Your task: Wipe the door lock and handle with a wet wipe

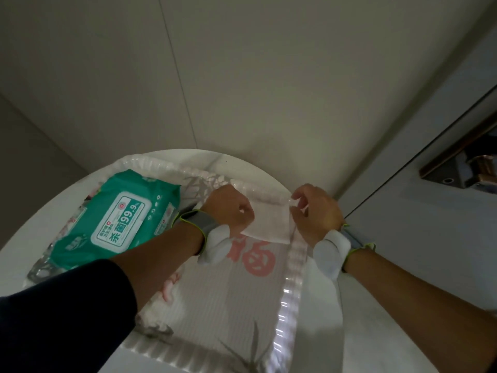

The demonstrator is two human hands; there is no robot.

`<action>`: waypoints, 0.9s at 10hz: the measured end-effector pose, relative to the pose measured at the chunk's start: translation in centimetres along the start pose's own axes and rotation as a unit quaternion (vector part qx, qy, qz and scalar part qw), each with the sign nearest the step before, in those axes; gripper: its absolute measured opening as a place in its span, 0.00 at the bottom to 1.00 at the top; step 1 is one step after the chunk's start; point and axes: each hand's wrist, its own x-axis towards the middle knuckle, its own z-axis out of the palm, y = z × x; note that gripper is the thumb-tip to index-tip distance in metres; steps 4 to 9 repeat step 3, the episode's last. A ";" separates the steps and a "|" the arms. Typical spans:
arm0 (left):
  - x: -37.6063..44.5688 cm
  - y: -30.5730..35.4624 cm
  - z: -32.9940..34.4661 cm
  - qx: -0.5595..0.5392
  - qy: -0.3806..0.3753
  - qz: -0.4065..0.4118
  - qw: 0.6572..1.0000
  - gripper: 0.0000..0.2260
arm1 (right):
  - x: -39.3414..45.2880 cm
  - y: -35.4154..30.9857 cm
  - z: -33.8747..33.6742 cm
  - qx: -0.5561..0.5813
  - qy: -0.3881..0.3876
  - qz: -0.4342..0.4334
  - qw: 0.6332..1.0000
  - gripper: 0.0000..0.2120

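Note:
A white wet wipe (269,222) is stretched flat between both hands above a tray. My left hand (228,211) pinches its left edge and my right hand (317,211) pinches its right edge. A green pack of wet wipes (118,222) lies on the tray to the left, its lid shut. The door handle and lock plate (468,168), dark with a copper-coloured lever, sit on the door at the far right, well apart from both hands.
A clear plastic tray (291,286) with a red character printed on it rests on a round white table (376,332). A pale wall rises behind the table. The grey door (430,238) stands to the right of the table.

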 end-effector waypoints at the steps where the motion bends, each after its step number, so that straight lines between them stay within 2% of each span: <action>1: 0.3 0.3 0.4 -0.120 -0.043 -0.029 0.991 0.06 | -0.7 -1.0 -0.2 0.118 -0.125 0.067 0.983 0.07; 2: 0.5 1.1 0.7 -0.103 -0.104 -0.046 0.988 0.08 | -1.3 -1.2 -0.4 0.097 -0.198 0.076 0.973 0.07; 3: 0.3 2.8 0.3 -0.126 -0.090 -0.050 0.987 0.13 | -1.6 -1.2 -2.0 0.085 -0.166 0.053 0.981 0.06; 9: 0.3 2.8 0.3 -0.126 -0.090 -0.050 0.987 0.13 | -1.6 -1.2 -2.0 0.085 -0.166 0.053 0.981 0.06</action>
